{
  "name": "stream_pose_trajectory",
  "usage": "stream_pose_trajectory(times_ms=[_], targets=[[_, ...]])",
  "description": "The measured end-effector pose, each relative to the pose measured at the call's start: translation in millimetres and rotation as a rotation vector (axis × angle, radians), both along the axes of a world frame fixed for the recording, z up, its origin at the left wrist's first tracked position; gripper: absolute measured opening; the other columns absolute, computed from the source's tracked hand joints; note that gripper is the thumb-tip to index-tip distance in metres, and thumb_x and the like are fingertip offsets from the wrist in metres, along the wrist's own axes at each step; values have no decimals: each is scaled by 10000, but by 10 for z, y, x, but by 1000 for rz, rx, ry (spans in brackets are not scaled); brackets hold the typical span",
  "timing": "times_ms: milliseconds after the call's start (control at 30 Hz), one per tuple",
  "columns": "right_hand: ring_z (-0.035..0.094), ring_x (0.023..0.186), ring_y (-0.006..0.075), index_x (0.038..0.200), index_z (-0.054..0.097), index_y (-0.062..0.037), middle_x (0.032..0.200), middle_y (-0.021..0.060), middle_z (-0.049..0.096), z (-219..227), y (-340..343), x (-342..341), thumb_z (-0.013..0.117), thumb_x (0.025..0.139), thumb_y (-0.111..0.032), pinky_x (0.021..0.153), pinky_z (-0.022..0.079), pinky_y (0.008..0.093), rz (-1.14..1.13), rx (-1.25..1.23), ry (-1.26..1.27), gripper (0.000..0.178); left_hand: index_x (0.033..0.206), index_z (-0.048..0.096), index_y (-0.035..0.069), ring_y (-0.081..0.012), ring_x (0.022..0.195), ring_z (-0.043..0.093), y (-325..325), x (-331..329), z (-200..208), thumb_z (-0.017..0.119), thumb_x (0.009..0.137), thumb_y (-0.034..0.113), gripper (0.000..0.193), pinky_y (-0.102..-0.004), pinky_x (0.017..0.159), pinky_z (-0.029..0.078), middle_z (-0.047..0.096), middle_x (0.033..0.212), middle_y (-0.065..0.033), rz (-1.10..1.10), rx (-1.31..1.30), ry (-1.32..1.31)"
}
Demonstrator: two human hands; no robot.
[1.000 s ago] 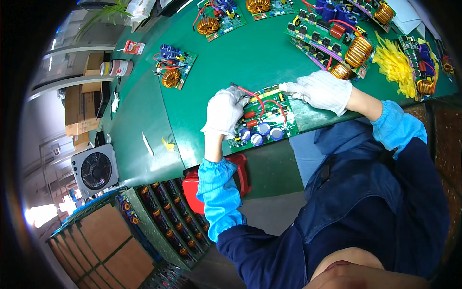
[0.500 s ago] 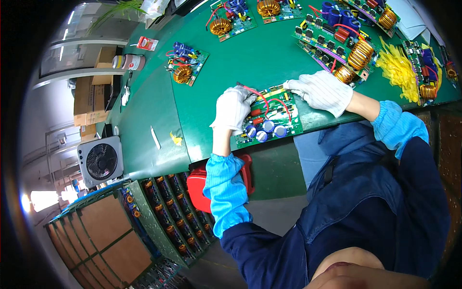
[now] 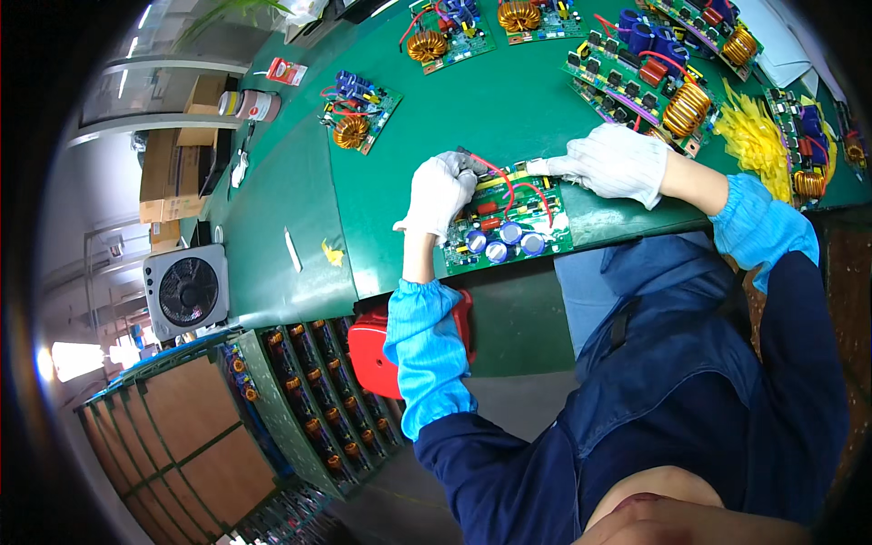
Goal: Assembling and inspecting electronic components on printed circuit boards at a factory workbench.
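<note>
So from where I'm standing, the green circuit board [image 3: 522, 216] lies mid-frame, right at the lower edge of the green bench [image 3: 436, 118]. The left hand [image 3: 438, 193], in a white glove, has its fingers curled at the board's upper left corner; can't tell if that grip is pinching anything or just pressing down. The right hand [image 3: 622, 165] points a finger at the upper right corner, near enough to look like it's touching, and I can't see whether its grip holds something small.

What'd worry me: the board's low side might be poking past the bench edge (can't quite tell), so a hard push up top could tip it. The red wires [image 3: 509, 174] arch up near the left fingers, so a glove could snag one and tug its joint. And the stacked boards [image 3: 636, 77] at upper right sit near that right hand; a careless elbow or wrist swing could knock them.
</note>
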State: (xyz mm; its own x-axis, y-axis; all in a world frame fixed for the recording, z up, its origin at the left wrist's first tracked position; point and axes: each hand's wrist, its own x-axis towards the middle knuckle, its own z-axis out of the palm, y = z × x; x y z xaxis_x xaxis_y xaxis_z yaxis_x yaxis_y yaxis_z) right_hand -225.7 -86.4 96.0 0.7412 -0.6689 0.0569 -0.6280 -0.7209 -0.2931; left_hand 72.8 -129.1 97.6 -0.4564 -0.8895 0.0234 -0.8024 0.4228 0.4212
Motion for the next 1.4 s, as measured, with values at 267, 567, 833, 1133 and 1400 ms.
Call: stream_pose_trajectory(times_ms=[267, 567, 833, 1133, 1400], targets=[[665, 660, 334, 1272, 707, -187, 764, 150, 663, -29, -154, 106, 614, 836, -126, 573, 510, 461, 79, -148, -13, 450, 826, 734, 121, -339, 830, 682, 7, 103, -300, 569, 811, 86, 170, -439, 748, 545, 716, 859, -139, 115, -192, 32], [664, 670, 307, 1280, 701, -210, 760, 124, 635, 317, -178, 148, 624, 852, -135, 604, 518, 427, 147, -239, 8, 441, 850, 742, 124, -335, 830, 696, 6, -51, -243, 569, 831, 83, 178, -427, 748, 547, 729, 852, -123, 129, -245, -41], [605, 674, 276, 1353, 626, -265, 775, 76, 557, 1008, 494, -583, 613, 838, -59, 593, 470, 397, -238, -260, -20, 555, 900, 744, 110, -322, 863, 706, 65, -36, -204, 562, 834, 68, 198, -402, 787, 555, 741, 919, -120, 199, -191, 104], [687, 1036, 361, 1346, 634, -177, 1195, 142, 704, 479, 1343, -1856, 568, 1036, -171, 841, 555, 376, -1075, -414, -299, 317, 982, 704, 40, -314, 937, 691, 356, 349, -303, 659, 903, 75, 97, -402, 832, 558, 709, 1004, -137, -16, -422, 241], [661, 853, 473, 1600, 260, -332, 918, 305, 673, -114, 1689, -2191, 515, 1045, -294, 737, 523, 490, -1265, 210, 248, 611, 950, 691, 34, -337, 890, 682, 372, 162, -374, 680, 935, 140, 108, -406, 798, 554, 694, 970, -164, 133, -447, 175]])
